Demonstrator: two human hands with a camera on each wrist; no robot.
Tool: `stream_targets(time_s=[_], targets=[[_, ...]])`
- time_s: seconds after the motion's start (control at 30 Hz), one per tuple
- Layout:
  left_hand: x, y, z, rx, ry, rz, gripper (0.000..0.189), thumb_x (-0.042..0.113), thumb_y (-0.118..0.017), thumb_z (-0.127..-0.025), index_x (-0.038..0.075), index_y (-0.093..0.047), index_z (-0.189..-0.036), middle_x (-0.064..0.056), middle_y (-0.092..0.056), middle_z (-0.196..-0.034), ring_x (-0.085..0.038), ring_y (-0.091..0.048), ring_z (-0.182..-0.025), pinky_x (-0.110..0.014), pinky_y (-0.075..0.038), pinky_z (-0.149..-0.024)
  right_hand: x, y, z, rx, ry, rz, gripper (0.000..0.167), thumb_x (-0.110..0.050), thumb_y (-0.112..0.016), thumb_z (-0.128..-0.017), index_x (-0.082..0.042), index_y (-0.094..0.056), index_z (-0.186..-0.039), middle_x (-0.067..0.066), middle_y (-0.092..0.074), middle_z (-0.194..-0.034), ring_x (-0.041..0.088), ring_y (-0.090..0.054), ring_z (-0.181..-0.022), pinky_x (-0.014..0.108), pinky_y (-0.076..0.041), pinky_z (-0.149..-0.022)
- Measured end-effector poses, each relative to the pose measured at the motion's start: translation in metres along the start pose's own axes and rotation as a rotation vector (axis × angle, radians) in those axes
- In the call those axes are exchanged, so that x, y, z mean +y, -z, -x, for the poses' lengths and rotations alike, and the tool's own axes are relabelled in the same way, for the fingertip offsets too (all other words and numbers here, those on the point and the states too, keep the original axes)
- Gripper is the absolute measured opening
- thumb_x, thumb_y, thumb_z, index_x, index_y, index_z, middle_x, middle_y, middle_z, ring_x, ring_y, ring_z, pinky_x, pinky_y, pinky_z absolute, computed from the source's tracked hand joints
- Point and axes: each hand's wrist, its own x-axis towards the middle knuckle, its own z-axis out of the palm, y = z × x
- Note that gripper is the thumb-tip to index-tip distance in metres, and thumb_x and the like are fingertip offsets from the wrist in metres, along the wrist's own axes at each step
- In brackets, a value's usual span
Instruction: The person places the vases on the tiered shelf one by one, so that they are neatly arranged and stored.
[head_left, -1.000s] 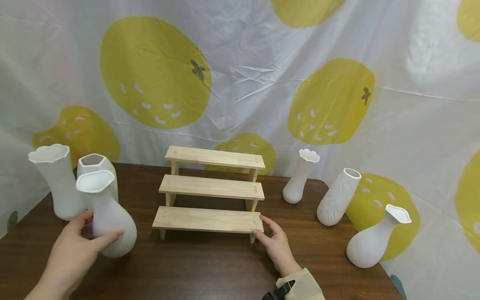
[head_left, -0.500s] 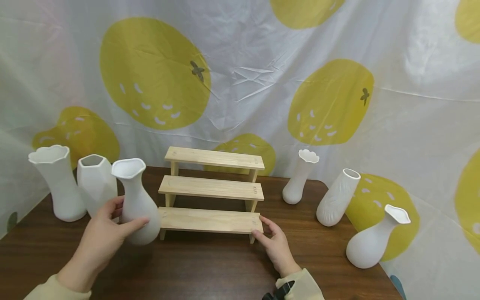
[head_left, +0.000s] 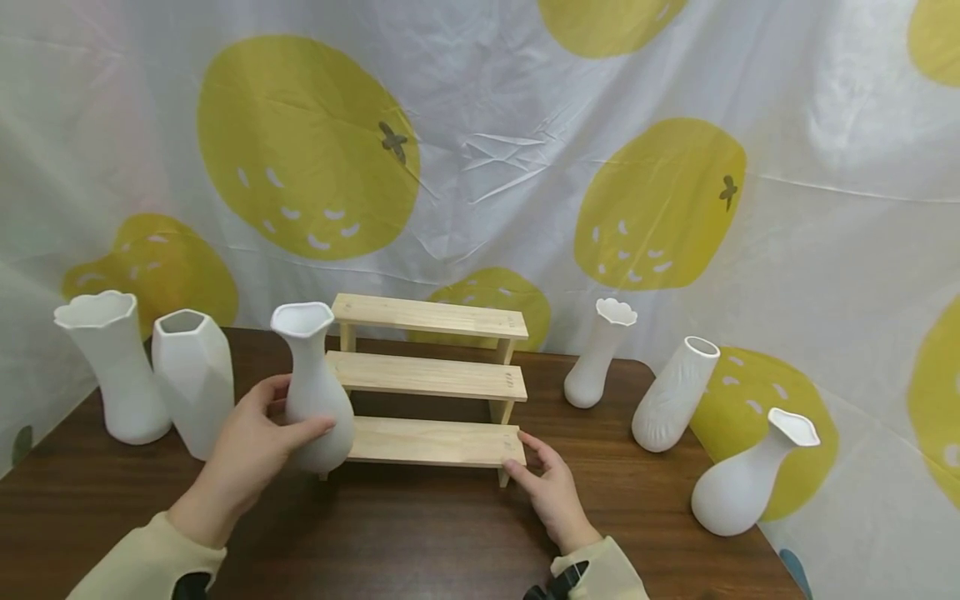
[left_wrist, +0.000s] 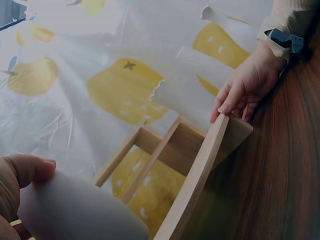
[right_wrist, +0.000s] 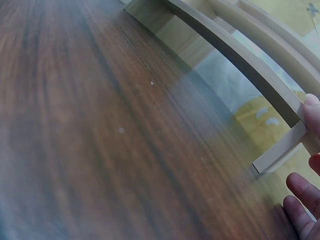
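My left hand (head_left: 255, 437) grips the round body of a white vase (head_left: 315, 400) with a slim neck and flared rim. The vase is upright and covers the left end of the lowest shelf; its gap from that shelf cannot be judged. In the left wrist view, the vase's smooth lower part (left_wrist: 85, 210) is beside the stand. The pale three-step wooden stand (head_left: 427, 375) is at the middle of the table. My right hand (head_left: 555, 496) pinches the right end of its bottom shelf, thumb in front. The right wrist view shows the thumb (right_wrist: 312, 110) against the shelf end.
A scalloped-rim vase (head_left: 123, 375) and a faceted vase (head_left: 195, 383) stand at the left. Right of the stand are another scalloped vase (head_left: 600, 354), a textured vase (head_left: 675, 400) and a round-bodied vase (head_left: 738, 487). A fruit-patterned cloth (head_left: 487, 167) hangs behind the dark table (head_left: 420, 542).
My left hand has carried the vase rightward and upward from beside the left-hand vases to the stand's left end. My right hand has stayed on the bottom shelf.
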Motion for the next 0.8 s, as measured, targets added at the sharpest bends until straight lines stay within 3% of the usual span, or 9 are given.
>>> stream_targets(time_s=[0.13,0.43,0.8], targets=[[0.002,-0.007,-0.006,-0.019,0.009,0.012,0.086,0.034,-0.081,-0.078,-0.001,-0.036,-0.142,-0.023,-0.044,-0.135,-0.037,-0.045,-0.119,-0.053,-0.041,-0.093,-0.021,0.0,0.009,-0.013,-0.021,-0.003,0.054,-0.011,-0.071,-0.087,0.004,-0.05,-0.135,0.023,-0.058,-0.118,0.033,-0.055,-0.105,0.03,-0.045,-0.079],[0.005,-0.022,-0.016,-0.039,0.023,0.036,0.087,0.034,-0.082,-0.077,0.0,-0.036,-0.142,-0.021,-0.045,-0.136,-0.037,-0.045,-0.12,-0.058,-0.038,-0.096,-0.024,-0.001,0.01,-0.012,-0.023,0.004,0.054,-0.011,-0.071,-0.087,0.003,-0.05,-0.135,0.022,-0.057,-0.12,0.032,-0.054,-0.105,0.029,-0.045,-0.079],[0.004,-0.036,-0.031,-0.045,0.01,0.041,0.082,0.029,-0.083,-0.075,0.0,-0.04,-0.139,-0.02,-0.047,-0.136,-0.036,-0.046,-0.121,-0.055,-0.038,-0.098,0.011,0.001,-0.006,0.004,-0.019,-0.012,0.059,-0.02,-0.075,-0.085,-0.003,-0.052,-0.137,0.017,-0.057,-0.124,0.026,-0.055,-0.106,0.029,-0.046,-0.081]])
